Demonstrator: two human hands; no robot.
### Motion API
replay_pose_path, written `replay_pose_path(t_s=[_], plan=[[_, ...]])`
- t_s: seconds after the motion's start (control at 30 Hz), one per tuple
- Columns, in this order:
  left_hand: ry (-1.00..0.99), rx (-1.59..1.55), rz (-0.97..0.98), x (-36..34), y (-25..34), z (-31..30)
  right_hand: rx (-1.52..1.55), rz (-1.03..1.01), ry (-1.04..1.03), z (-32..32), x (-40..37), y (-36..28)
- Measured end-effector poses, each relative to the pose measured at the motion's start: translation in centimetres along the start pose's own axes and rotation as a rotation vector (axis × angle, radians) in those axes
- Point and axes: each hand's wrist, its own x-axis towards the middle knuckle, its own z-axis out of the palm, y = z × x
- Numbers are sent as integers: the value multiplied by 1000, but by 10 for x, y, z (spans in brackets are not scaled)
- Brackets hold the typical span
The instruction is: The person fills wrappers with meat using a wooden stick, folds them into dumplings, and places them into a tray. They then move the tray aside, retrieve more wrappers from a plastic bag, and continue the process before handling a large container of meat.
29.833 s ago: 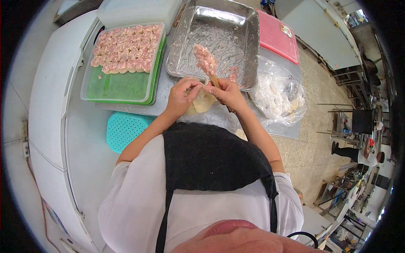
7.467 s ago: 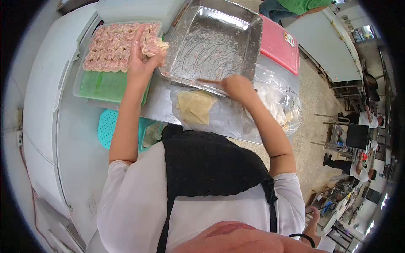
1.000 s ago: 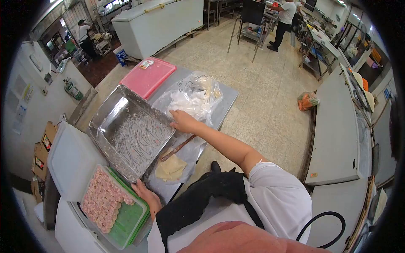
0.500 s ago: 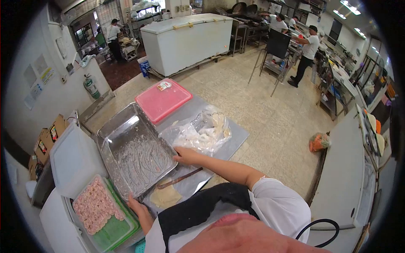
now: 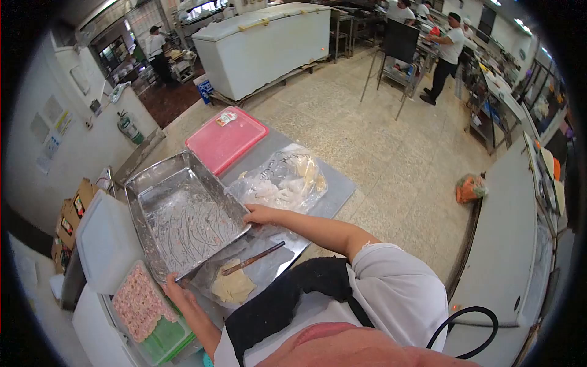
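My two hands grip a large rectangular metal tray (image 5: 199, 235) smeared inside with pale residue. My left hand (image 5: 177, 292) is closed on its near left corner, my right hand (image 5: 262, 215) on its right edge. Beside my left hand is a green-based container (image 5: 168, 336) with pink chopped meat (image 5: 140, 300) spread in it. Just past my right hand lies a clear plastic bag (image 5: 287, 183) with pale dough-like pieces inside. Below the tray, a thin brown stick (image 5: 254, 258) rests across a flat pale dough sheet (image 5: 232, 285) on plastic.
A red-lidded container (image 5: 226, 140) sits at the far end of the metal table (image 5: 333, 189). A translucent bin (image 5: 104, 238) stands at left. Beyond are a white chest freezer (image 5: 263, 52), a black-backed stand (image 5: 400, 43), a bag of orange items (image 5: 471, 188) and several co-workers (image 5: 449, 55).
The tray, still in both hands, has shifted slightly left in the view, and its far end looks higher. My left hand has moved a little left and up. The camera view has tilted downward.
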Motion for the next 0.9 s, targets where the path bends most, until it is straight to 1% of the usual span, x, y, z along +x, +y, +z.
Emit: replay_pose_path(t_s=[0.03, 0.07, 0.1, 0.17, 0.2, 0.23, 0.27, 0.3, 0.33, 0.4, 0.43, 0.47, 0.5, 0.53, 0.57, 0.6, 0.63, 0.73, 0.77, 0.8, 0.83, 0.9], plan=[[-45, -6, 47, 8, 1, -1, 154, 16, -50, 0, 2, -3], [-128, -22, -75, -13, 37, 9, 196, 10, -79, -3, 9, 1], [-148, -17, -71, -11, 50, 4, 205, 2, -62, 0, 5, -3], [-143, 15, -71, -5, 65, -7, 230, -58, -36, 12, -12, -21], [-108, -27, -36, -21, 77, -6, 237, -54, -26, 19, -25, -32], [-115, -20, -43, -20, 78, -14, 314, -86, -47, 24, -41, -43], [-167, 3, -18, -18, 78, -24, 388, -116, -68, 28, -55, -52], [-218, 25, 4, -16, 78, -34, 392, -107, -60, 31, -65, -56], [-221, 27, -8, -22, 81, -37, 385, -125, -38, 34, -73, -59], [-232, -232, 183, -41, 84, -34, 381, -131, -7, 51, -87, -57], [-237, -231, 165, -55, 92, -37, 489, -165, 30, 60, -95, -54], [-326, -280, 158, -71, 104, -39, 589, -197, 71, 67, -102, -51], [-411, -332, 150, -79, 107, -45, 579, -177, 85, 73, -108, -46], [-410, -339, 125, -75, 100, -54, 634, -174, 139, 80, -114, -39], [-493, -319, 150, -67, 94, -62, 693, -176, 197, 86, -121, -31], [-582, -295, 180, -62, 90, -68, 717, -158, 250, 97, -135, -38], [-596, -293, 165, -59, 87, -71, 722, -154, 269, 100, -144, -30], [-644, -239, 181, -54, 74, -67, 694, -106, 410, 102, -177, -6], [-742, -160, 228, -49, 66, -64, 690, -111, 417, 103, -193, -2], [-835, -81, 279, -49, 63, -60, 679, -100, 482, 107, -212, -1], [-834, -88, 284, -56, 69, -50, 667, -90, 543, 109, -230, 1], [-986, -181, 49, -77, 77, -34, 708, -122, 595, 107, -266, 12]])
